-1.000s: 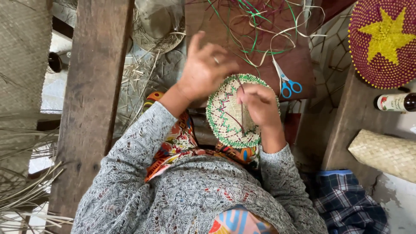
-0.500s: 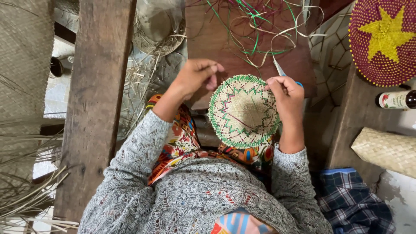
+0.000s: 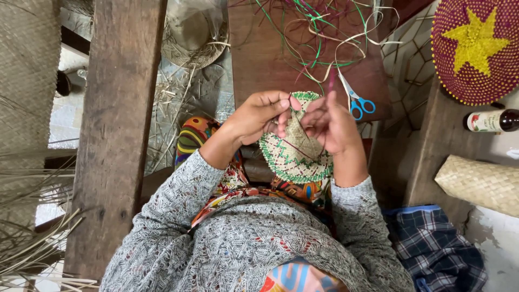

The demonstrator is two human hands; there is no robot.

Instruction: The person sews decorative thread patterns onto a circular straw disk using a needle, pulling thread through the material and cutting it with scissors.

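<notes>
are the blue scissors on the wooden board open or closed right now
Closed, as far as shows: the scissors lie flat on the wooden board, the blue handle loops side by side and the blades reading as one thin strip.

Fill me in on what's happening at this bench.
A person is weaving a small round mat of pale straw with green trim, held over the lap. The left hand pinches its top edge, and the right hand grips it beside that, fingers close together. Blue-handled scissors lie just beyond on a wooden board, among loose green and pale strands. A red woven disc with a yellow star sits at far right.
</notes>
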